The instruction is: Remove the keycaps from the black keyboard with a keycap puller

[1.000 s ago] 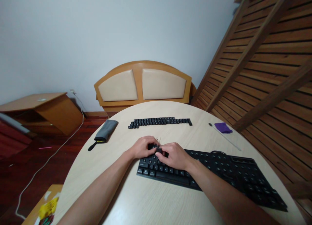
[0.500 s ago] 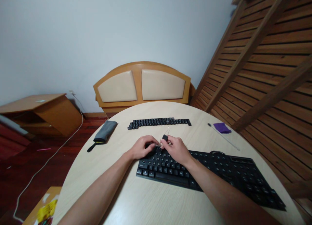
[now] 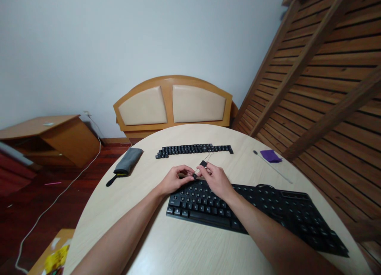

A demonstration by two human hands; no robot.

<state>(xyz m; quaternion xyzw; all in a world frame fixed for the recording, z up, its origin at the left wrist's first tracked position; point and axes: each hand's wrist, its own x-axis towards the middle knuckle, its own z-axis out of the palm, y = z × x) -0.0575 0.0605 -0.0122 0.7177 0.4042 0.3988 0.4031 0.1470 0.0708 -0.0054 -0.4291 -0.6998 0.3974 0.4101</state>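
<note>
My right hand (image 3: 216, 179) grips a keycap puller (image 3: 203, 163) by its black middle, with thin wire loops sticking out at both ends. At the puller's near end sits a small black keycap (image 3: 194, 176), pinched by the fingertips of my left hand (image 3: 177, 179). Both hands are just above the far edge of a black keyboard (image 3: 208, 218). Many of its keys lack caps and show bare stems, while the lower left rows still carry theirs. Beyond my hands, removed keycaps (image 3: 190, 149) lie in tight rows on the table.
On the round pale table (image 3: 143, 235), a grey pouch (image 3: 129, 160) lies at the left. A purple cloth (image 3: 270, 156) and a thin long-handled brush (image 3: 272, 166) lie at the right. A wooden headboard (image 3: 169, 104) stands behind, and a slatted wooden frame (image 3: 321, 88) leans at the right.
The keycap has come up off the keyboard between my hands. My right hand has tilted the puller, and my left fingers have closed on the keycap.
</note>
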